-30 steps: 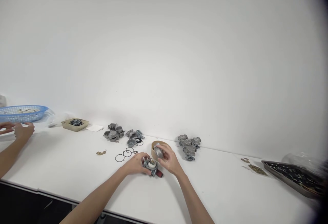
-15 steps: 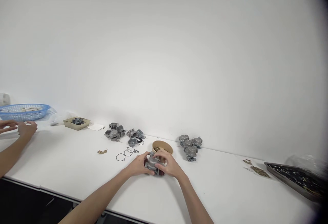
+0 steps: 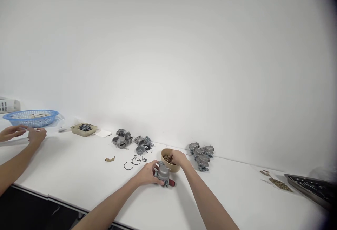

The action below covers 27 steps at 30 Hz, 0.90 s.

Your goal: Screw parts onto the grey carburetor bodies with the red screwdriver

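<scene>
My left hand (image 3: 150,174) is closed around a grey cast-metal carburetor (image 3: 163,172), which rests on the white table with its domed bowl facing up. A red handle (image 3: 171,182) sticks out beside its lower right side; the rest of that tool is hidden. My right hand (image 3: 179,158) reaches into a tan round bowl (image 3: 173,168) of small brass-coloured screws (image 3: 167,159). Its fingers are bent together, and the fingertips are hidden among the screws. Left of my left hand lie thin black rubber rings (image 3: 136,160) and a small brass-coloured bracket (image 3: 110,159).
Grey carburetor parts (image 3: 121,140) sit at the back left, with more carburetors (image 3: 202,156) right of the bowl. Further left are a tan tray (image 3: 84,131), a blue basket (image 3: 31,119) and another person's hands (image 3: 37,135). Rightward lie brass pieces (image 3: 280,184) and a dark tray (image 3: 310,189).
My right hand has left the carburetor and moved up into the bowl. My left hand still holds the carburetor, and the red handle now shows more. The view has shifted slightly.
</scene>
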Each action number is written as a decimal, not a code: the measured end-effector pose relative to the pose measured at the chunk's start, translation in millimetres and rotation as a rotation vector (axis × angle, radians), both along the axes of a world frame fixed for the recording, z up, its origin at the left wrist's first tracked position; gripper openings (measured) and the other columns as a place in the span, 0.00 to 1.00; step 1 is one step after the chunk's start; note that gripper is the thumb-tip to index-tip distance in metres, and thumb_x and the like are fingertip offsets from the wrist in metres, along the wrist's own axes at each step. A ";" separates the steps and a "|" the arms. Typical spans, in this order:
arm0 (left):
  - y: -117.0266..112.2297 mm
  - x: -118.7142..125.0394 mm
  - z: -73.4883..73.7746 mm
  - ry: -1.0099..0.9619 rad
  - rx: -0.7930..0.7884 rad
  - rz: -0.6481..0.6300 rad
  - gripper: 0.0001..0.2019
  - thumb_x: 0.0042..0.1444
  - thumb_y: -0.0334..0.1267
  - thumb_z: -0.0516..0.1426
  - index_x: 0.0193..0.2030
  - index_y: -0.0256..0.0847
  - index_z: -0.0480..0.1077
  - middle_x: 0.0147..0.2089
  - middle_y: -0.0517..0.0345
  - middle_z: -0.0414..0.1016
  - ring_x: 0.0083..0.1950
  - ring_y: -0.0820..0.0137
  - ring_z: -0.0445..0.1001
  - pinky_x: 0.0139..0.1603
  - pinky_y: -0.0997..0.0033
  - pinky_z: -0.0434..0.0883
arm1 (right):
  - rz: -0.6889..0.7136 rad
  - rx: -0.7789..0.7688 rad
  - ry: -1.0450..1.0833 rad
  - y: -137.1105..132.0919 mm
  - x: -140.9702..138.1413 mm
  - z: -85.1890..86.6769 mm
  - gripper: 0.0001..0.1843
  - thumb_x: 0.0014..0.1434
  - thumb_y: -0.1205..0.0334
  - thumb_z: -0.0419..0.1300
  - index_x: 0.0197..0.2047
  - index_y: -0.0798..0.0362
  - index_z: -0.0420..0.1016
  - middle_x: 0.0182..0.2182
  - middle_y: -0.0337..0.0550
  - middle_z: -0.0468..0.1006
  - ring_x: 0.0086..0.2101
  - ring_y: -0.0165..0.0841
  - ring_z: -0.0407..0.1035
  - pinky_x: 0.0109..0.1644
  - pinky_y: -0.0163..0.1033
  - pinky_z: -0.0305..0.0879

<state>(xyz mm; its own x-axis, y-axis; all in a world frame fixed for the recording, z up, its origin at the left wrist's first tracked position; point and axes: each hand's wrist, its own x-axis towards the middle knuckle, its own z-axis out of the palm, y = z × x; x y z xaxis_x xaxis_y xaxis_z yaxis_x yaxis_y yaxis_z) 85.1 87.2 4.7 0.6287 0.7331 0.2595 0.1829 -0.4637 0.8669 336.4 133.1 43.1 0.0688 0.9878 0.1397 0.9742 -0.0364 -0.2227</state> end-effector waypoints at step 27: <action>6.7 -22.2 13.6 0.060 -0.016 -0.219 0.44 0.33 0.37 0.74 0.61 0.46 0.67 0.52 0.49 0.78 0.52 0.56 0.76 0.52 0.61 0.71 | 0.156 -0.015 0.058 3.3 -0.9 -9.3 0.16 0.45 0.78 0.59 0.32 0.53 0.84 0.33 0.45 0.84 0.33 0.34 0.74 0.33 0.32 0.58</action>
<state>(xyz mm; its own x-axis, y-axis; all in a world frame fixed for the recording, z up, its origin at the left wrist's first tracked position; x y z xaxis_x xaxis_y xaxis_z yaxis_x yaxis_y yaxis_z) 62.9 93.9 18.4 0.7872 0.5813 0.2059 0.1312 -0.4842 0.8651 335.5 136.4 33.7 -0.0783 0.9891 0.1251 0.9536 0.1108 -0.2798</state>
